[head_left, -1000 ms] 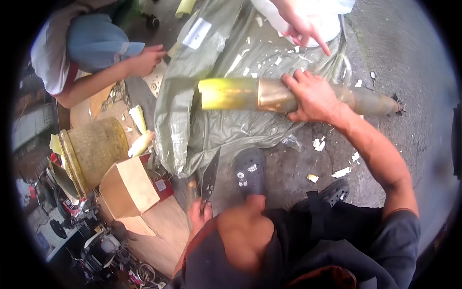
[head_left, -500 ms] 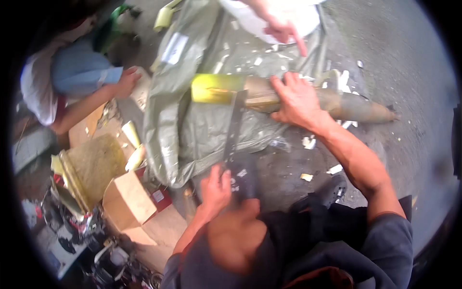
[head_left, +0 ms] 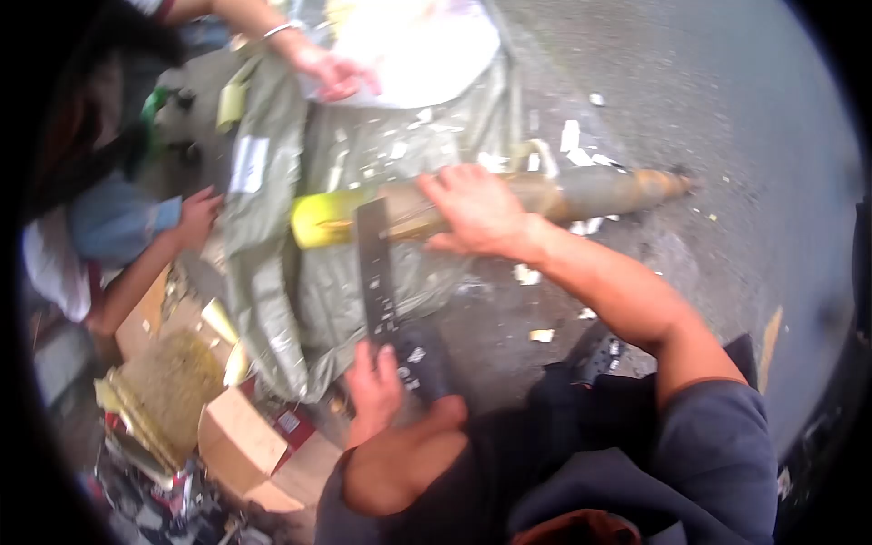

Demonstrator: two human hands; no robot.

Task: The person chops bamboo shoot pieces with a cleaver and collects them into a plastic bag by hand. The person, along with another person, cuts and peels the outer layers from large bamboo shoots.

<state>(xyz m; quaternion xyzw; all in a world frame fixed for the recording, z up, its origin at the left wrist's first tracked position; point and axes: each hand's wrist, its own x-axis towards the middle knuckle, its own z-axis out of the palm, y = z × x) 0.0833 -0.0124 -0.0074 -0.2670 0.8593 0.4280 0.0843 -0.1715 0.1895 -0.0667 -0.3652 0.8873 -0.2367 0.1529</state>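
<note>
A long tapered plant stem (head_left: 409,211), yellow-green at its left end and brown to grey toward its right tip, lies across a grey-green plastic sheet (head_left: 259,304). My right hand (head_left: 481,211) presses down on its middle, fingers spread over the top. Low in the view, my left hand (head_left: 372,386) is wrapped around the near end of a long dark blade (head_left: 374,263), whose handle is hidden in my grip. The blade's far end meets the stem just right of the yellow-green part. Blur hides how deep it sits.
Another person's hand (head_left: 336,73) is over a white sack (head_left: 436,54); a second person's hand (head_left: 195,218) is at left. White scraps (head_left: 540,335) litter the ground. A cardboard box (head_left: 241,431) stands lower left. My shoes (head_left: 422,359) flank the near side.
The view has shifted, so the stem appears farther left and lower. The other person's hand at the top no longer points over the stem. Both my hands keep their holds.
</note>
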